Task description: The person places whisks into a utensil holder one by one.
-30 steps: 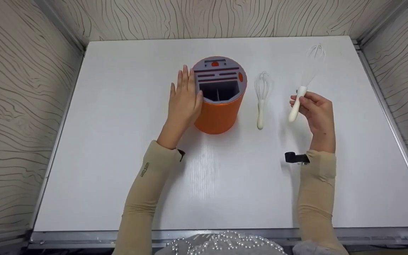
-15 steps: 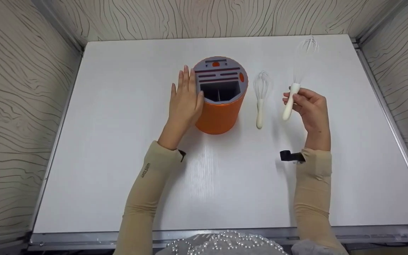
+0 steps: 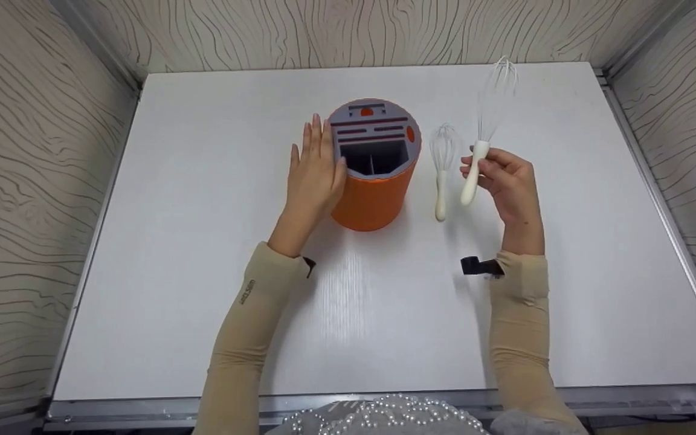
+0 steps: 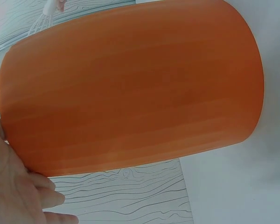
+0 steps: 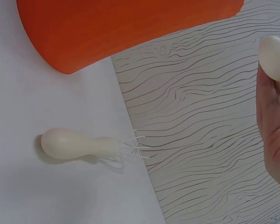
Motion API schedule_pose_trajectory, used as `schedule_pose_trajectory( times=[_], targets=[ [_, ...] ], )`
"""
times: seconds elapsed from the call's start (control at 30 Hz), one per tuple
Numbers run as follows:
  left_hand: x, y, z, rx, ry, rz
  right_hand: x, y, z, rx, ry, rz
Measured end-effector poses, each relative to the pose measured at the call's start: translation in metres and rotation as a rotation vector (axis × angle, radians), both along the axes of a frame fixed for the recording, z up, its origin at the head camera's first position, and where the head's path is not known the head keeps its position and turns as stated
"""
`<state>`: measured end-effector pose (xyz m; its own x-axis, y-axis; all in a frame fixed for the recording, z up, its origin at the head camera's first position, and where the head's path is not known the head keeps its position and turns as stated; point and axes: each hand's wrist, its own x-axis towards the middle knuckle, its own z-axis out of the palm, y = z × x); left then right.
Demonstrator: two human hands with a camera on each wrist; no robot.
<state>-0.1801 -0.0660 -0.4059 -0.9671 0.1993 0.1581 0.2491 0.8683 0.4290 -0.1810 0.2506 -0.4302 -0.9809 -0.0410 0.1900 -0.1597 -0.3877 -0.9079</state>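
Note:
An orange cylindrical knife block (image 3: 372, 202) with a grey slotted top stands upright on the table. My left hand (image 3: 315, 175) rests along its left upper side, fingers straight and thumb at the rim; the left wrist view shows the fingers (image 4: 49, 196) against the orange wall (image 4: 130, 88). With thumb and fingers, my right hand (image 3: 508, 178) pinches the white handle of a whisk (image 3: 475, 172), raised above the table with its wires pointing away. A second whisk (image 3: 441, 193) lies between the block and my right hand, its handle toward me.
The white table (image 3: 203, 241) is bounded by wood-grain panels (image 3: 378, 30) at the back and both sides. A metal rail (image 3: 161, 405) runs along the front edge. A black wrist camera (image 3: 475, 266) sticks out from the right sleeve.
My right hand has moved left with its whisk, closer to the whisk on the table and the orange block. My left hand stays on the block.

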Motion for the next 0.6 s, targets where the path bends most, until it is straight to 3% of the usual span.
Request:
schedule_pose_trajectory(
  times=[0.6],
  targets=[
    [-0.002, 0.0, -0.001, -0.031, 0.001, 0.011, -0.001, -0.015, 0.011, 0.012, 0.089, 0.063]
  ],
)
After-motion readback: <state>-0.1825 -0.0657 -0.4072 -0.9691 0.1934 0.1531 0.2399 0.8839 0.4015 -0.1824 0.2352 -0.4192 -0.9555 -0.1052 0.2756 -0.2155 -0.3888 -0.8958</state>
